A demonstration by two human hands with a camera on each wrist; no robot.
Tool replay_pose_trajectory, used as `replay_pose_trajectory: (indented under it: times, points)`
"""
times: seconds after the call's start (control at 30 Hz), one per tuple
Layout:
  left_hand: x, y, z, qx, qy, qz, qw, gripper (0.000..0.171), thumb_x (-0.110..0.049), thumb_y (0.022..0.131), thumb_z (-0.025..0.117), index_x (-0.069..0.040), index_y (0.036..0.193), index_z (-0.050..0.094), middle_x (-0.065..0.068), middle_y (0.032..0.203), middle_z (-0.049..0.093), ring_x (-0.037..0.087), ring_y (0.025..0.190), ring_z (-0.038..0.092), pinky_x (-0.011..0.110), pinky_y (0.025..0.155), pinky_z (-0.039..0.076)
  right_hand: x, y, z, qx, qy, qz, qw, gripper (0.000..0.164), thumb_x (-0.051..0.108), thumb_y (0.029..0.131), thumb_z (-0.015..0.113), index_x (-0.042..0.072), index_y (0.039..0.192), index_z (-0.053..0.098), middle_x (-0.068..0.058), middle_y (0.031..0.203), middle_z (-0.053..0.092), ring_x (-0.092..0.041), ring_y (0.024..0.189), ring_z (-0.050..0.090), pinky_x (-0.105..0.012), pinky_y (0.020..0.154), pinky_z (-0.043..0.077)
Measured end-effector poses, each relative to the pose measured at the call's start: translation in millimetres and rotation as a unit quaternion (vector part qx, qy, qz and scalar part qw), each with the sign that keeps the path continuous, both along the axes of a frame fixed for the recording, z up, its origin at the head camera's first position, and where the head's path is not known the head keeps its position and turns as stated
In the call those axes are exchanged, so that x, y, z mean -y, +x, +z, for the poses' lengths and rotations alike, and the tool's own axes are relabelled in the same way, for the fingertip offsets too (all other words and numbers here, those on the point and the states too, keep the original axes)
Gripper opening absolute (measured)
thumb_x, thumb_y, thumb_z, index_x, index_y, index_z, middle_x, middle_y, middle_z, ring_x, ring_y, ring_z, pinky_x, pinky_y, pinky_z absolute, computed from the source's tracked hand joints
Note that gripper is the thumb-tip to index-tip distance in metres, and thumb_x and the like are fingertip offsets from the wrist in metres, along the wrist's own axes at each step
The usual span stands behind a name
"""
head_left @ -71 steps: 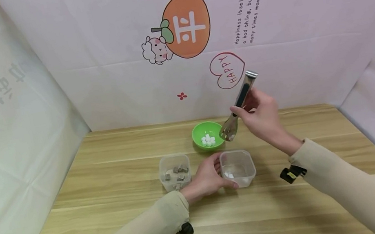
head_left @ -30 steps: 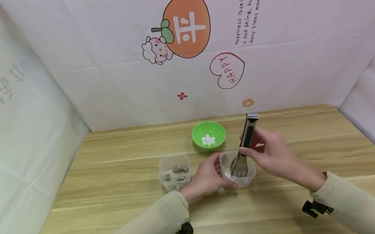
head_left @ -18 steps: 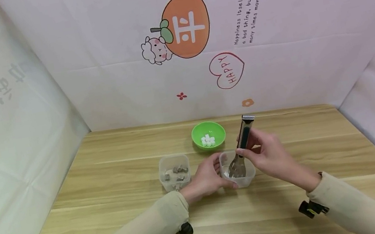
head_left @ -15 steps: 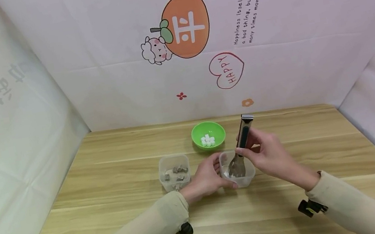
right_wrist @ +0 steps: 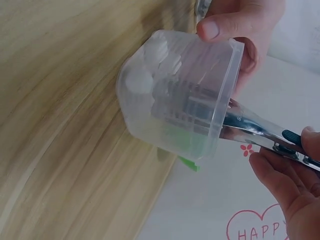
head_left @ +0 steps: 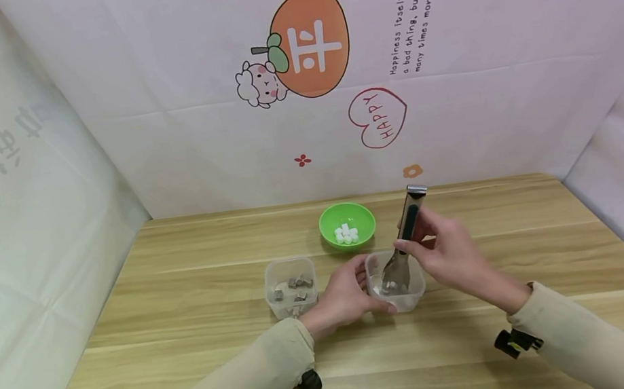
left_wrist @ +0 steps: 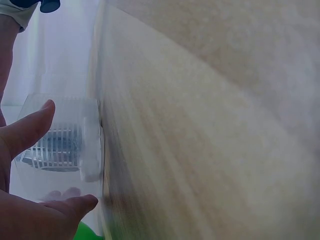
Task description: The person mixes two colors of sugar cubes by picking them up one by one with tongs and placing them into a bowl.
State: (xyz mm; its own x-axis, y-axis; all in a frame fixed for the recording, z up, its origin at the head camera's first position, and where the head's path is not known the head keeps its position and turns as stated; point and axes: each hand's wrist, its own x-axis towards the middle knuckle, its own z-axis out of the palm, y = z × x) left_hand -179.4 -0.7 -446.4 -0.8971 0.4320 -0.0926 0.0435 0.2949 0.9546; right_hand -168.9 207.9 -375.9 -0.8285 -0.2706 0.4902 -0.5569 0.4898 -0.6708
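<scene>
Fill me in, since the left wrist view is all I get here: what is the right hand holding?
Observer: The right hand grips metal tongs by the handle, with their slotted end down inside the clear container.
Operator: Thanks. And the green thing at the bottom edge of my picture?
Observer: That is a green bowl with a small pile of white pieces in it.
Operator: Is anything on the table to the left of the left hand?
Observer: Yes, a second clear container, with several grey pieces in the bottom.
</scene>
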Motion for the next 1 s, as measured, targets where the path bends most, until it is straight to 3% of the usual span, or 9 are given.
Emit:
replay_pose_trajectory:
  times: [1.0]
  points:
    - [-0.2,0.8,0.8,0.002,-0.001,0.004,1.0000,0.100,-0.005,0.066,0.100,-0.005,0.152,0.049,0.011,0.150,0.058,0.028,0.138,0.056,0.036,0.115,0.046,-1.6,-5.8,-3.8,-0.024,-0.001,-0.022,0.999,0.027,-0.010,0.087,0.081,0.006,0.100,0.063,-0.001,0.079,0.070,-0.019,0.067,0.068,-0.026,0.056,0.062]
